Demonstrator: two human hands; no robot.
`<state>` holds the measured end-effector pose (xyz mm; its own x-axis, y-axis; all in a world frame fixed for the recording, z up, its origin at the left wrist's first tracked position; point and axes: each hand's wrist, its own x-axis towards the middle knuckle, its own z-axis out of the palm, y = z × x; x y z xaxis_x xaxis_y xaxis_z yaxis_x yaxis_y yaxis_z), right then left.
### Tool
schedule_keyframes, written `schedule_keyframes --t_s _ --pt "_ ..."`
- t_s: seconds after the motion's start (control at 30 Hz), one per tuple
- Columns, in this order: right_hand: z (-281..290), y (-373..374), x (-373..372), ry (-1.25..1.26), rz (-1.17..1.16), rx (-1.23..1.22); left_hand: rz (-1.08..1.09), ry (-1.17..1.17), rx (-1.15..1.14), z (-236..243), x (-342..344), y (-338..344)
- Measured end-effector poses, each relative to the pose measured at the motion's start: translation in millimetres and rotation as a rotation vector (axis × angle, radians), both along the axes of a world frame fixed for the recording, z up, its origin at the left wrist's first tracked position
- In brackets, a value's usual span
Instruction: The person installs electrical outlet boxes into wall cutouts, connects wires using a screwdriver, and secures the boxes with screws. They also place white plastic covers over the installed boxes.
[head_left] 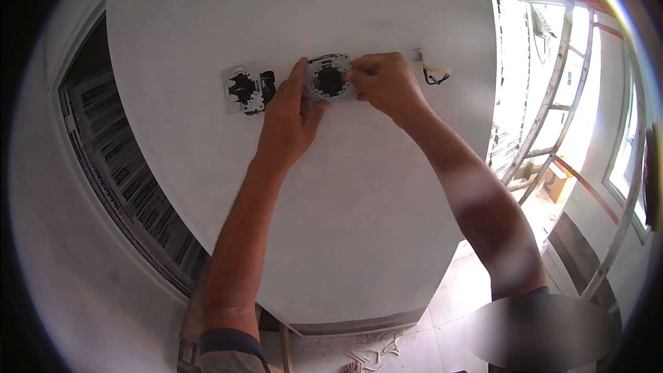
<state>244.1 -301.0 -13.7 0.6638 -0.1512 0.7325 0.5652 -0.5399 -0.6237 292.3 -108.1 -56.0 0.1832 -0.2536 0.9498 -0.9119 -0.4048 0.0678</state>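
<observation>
A wall socket mechanism (pixel 329 80), with a round dark centre and a pale square mounting frame, is at the white wall between my hands. My left hand (pixel 286 121) grips its left side, fingers along the edge and thumb at the lower corner. At its right edge, my right hand (pixel 392 86) is closed in a pinch, the fingertips partly hidden. A second, similar mechanism (pixel 242 88) is on the wall to the left, beside an uncovered dark box opening (pixel 267 86). Farther right, loose black and white wires (pixel 435 74) stick out of the wall.
A ladder (pixel 552 107) with red parts leans at the right, near bright openings. On the left is a dark recess with printed wrapping (pixel 131 173). Pale offcut strips (pixel 376 352) lie on the tiled floor below, and a cardboard box (pixel 556 181) stands at the right.
</observation>
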Motion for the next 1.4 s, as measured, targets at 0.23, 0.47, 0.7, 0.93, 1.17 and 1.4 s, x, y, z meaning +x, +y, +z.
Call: schedule_keyframes --t_s 0.23,0.47,0.7,0.93,1.17,1.4 --pt "-3 0 -4 -0.046 0.001 0.037 0.133 -0.133 0.088 2 2 6" --pt "-7 0 6 -0.038 0.111 0.160 -0.018 0.127 0.016 8 -12 3" --pt "-7 -2 6 -0.059 0.062 0.084 -0.104 0.179 -0.144 12 0 -7" --pt "-7 -3 10 -0.084 -0.083 -0.007 0.035 0.073 -0.082 10 1 -6" --pt "0 6 0 -0.050 -0.110 -0.032 0.161 0.027 -0.048 14 1 -5" --pt "-1 3 2 -0.093 -0.142 -0.066 0.394 -0.333 0.077 5 -6 -3"
